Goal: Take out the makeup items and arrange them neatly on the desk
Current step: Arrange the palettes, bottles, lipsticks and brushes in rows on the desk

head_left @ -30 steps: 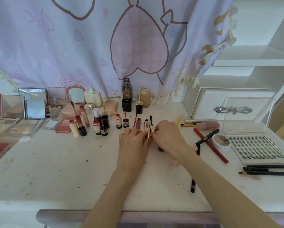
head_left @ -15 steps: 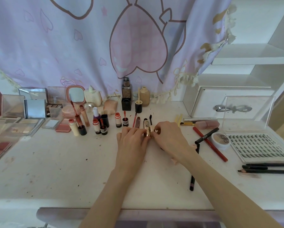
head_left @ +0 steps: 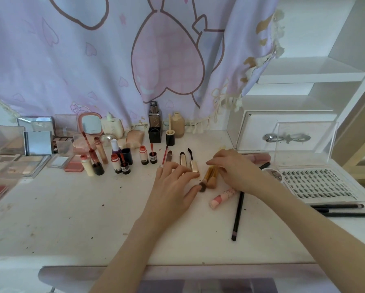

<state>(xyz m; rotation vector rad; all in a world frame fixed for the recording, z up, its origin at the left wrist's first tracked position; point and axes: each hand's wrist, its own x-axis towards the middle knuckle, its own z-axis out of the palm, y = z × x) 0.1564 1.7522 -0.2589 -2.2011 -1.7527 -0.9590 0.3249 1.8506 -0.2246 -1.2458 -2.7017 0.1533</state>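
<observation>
My left hand (head_left: 173,182) lies flat on the white desk (head_left: 71,218), fingers straight. Its fingertips touch the gold cap of a mascara wand (head_left: 194,166), and its thumb touches the dark tip of an amber-handled brush bundle (head_left: 210,177). My right hand (head_left: 232,168) curls over the upper ends of those brushes and grips them. A gold tube (head_left: 182,159) and a reddish lip wand (head_left: 165,156) lie beside the mascara wand. Just below the brushes lie a pink tube (head_left: 221,196) and a black pencil (head_left: 237,214).
Lip glosses (head_left: 116,161) stand in a row at the left, with palettes (head_left: 14,163) and a pink mirror (head_left: 91,124) behind. Foundation bottles (head_left: 155,125) stand at the curtain. A lash tray (head_left: 317,183), a clear box (head_left: 304,140) and pencils (head_left: 346,214) are on the right.
Both hands have let go of the gold mascara, which now lies in the row. My right hand moved right onto the amber brushes, and my left hand spread flat.
</observation>
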